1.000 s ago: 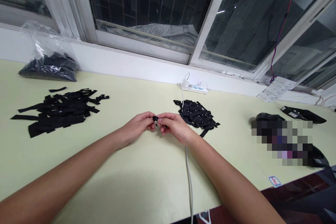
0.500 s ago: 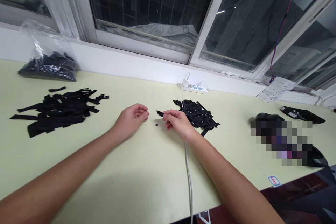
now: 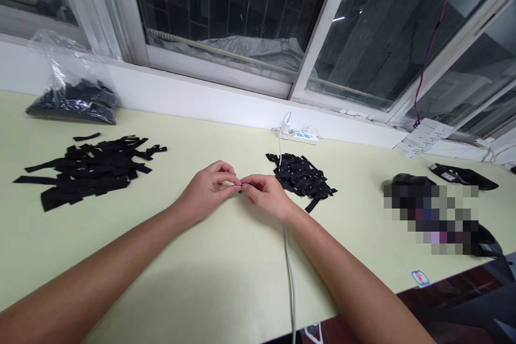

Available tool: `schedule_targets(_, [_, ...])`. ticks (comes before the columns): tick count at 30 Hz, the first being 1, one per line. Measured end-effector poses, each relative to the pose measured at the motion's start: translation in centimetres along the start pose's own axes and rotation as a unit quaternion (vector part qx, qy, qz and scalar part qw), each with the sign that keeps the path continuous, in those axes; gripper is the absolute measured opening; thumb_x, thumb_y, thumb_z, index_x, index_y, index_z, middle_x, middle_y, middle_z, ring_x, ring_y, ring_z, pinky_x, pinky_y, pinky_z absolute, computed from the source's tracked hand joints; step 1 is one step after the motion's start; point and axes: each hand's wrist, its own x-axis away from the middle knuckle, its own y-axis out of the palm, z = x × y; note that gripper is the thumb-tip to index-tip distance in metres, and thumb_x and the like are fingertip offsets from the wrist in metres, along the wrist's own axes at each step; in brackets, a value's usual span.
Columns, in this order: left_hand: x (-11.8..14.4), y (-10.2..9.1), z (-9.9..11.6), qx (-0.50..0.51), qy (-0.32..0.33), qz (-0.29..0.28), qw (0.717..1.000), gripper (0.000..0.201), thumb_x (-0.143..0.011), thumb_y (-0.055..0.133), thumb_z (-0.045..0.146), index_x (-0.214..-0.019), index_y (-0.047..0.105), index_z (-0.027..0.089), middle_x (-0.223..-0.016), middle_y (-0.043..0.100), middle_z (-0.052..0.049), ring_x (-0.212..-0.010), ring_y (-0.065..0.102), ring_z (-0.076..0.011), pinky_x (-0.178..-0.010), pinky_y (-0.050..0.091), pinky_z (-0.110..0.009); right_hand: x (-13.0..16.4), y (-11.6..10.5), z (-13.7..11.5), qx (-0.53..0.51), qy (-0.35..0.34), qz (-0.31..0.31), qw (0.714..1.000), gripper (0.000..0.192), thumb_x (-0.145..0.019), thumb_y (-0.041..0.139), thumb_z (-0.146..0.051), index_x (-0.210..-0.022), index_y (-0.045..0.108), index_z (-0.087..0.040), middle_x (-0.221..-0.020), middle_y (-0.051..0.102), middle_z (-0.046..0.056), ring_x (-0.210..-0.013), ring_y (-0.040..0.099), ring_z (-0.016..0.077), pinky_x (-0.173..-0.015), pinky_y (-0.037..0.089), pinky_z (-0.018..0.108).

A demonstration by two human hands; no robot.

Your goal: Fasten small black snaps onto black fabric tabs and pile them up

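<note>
At table centre, left hand (image 3: pixel 207 188) and right hand (image 3: pixel 264 193) rejoined, fingertips pinching small black piece (image 3: pixel 241 190).

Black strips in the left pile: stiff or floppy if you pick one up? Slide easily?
Black strips look thin and flat, lying limp across one another, so probably floppy and light. On the smooth table a push would likely scatter them rather than roll them.

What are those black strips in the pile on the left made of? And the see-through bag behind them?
The black strips look like woven fabric tape: flat, matte, thin, lying limp and overlapping, though the weave is too small to see. The bag looks like thin clear plastic film: glossy, crinkled, with bright glints, and dark pieces showing through it.
</note>
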Motion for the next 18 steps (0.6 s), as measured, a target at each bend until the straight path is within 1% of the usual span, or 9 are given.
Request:
schedule_targets(2, [0.04, 0.0, -0.11, 0.006, -0.005, -0.006, 1.0, 0.019, -0.082, 0.065, 0.04, -0.082, 0.075, 0.024, -0.111, 0.063, -0.006, -0.098, 0.06, -0.0212, -0.073, 0.052, -0.03, 0.03, 0.01, 0.04, 0.006, -0.003, -0.006, 1.0, 0.024, -0.086, 0.053, -0.03, -0.088, 0.075, -0.022, -0.063, 0.056, -0.002, -0.059, 0.043, 0.0119, -0.058, 0.034, 0.026])
schedule_targets(4, [0.09, -0.03, 0.02, 0.007, -0.014, -0.011, 1.0, 0.018, -0.082, 0.065, 0.039, -0.081, 0.074, 0.023, -0.114, 0.064, -0.006, -0.103, 0.06, -0.0227, -0.078, 0.052, -0.032, 0.02, 0.0, 0.13, 0.009, -0.004, -0.012, 1.0, 0.024, -0.086, 0.053, -0.03, -0.089, 0.076, -0.022, -0.062, 0.054, -0.003, -0.058, 0.041, 0.0115, -0.057, 0.033, 0.026])
schedule_targets(6, [0.13, -0.1, 0.29, -0.003, -0.026, -0.021, 0.999, 0.016, -0.082, 0.065, 0.037, -0.082, 0.072, 0.023, -0.108, 0.068, -0.005, -0.099, 0.062, -0.0228, -0.081, 0.051, -0.034, -0.02, -0.03, 0.21, 0.01, -0.002, -0.018, 1.0, 0.024, -0.086, 0.054, -0.03, -0.09, 0.076, -0.022, -0.062, 0.054, -0.003, -0.059, 0.041, 0.0115, -0.058, 0.033, 0.026])
schedule_targets(8, [0.13, -0.16, 0.54, -0.011, -0.035, -0.033, 0.999, 0.014, -0.083, 0.064, 0.035, -0.085, 0.07, 0.023, -0.098, 0.07, -0.003, -0.093, 0.063, -0.022, -0.081, 0.05, -0.034, -0.05, -0.09, 0.24, 0.009, 0.002, -0.022, 1.0, 0.024, -0.086, 0.054, -0.03, -0.091, 0.076, -0.021, -0.063, 0.056, -0.002, -0.059, 0.042, 0.0117, -0.059, 0.034, 0.026])
schedule_targets(11, [0.11, -0.21, 0.72, -0.004, -0.027, -0.039, 0.999, 0.011, -0.083, 0.063, 0.032, -0.087, 0.066, 0.022, -0.091, 0.069, -0.002, -0.089, 0.063, -0.0209, -0.078, 0.049, -0.032, -0.05, -0.15, 0.24, 0.006, -0.001, -0.029, 1.0, 0.025, -0.086, 0.055, -0.029, -0.095, 0.077, -0.021, -0.066, 0.059, -0.002, -0.061, 0.044, 0.012, -0.061, 0.036, 0.026])
schedule_targets(14, [0.1, -0.2, 0.71, 0.001, -0.015, -0.042, 0.999, 0.011, -0.085, 0.06, 0.031, -0.088, 0.064, 0.022, -0.09, 0.068, -0.003, -0.089, 0.063, -0.0206, -0.077, 0.049, -0.032, -0.02, -0.13, 0.24, 0.012, -0.008, -0.027, 1.0, 0.025, -0.086, 0.054, -0.029, -0.094, 0.077, -0.022, -0.067, 0.061, -0.001, -0.063, 0.046, 0.0124, -0.062, 0.036, 0.026])
schedule_targets(18, [0.1, -0.16, 0.59, -0.008, -0.017, -0.041, 0.999, 0.014, -0.086, 0.058, 0.033, -0.091, 0.064, 0.022, -0.093, 0.069, -0.003, -0.09, 0.063, -0.021, -0.077, 0.049, -0.032, -0.04, 0.01, 0.32, 0.014, -0.01, -0.015, 1.0, 0.024, -0.086, 0.056, -0.03, -0.092, 0.077, -0.021, -0.069, 0.062, -0.001, -0.063, 0.047, 0.0124, -0.062, 0.036, 0.026])
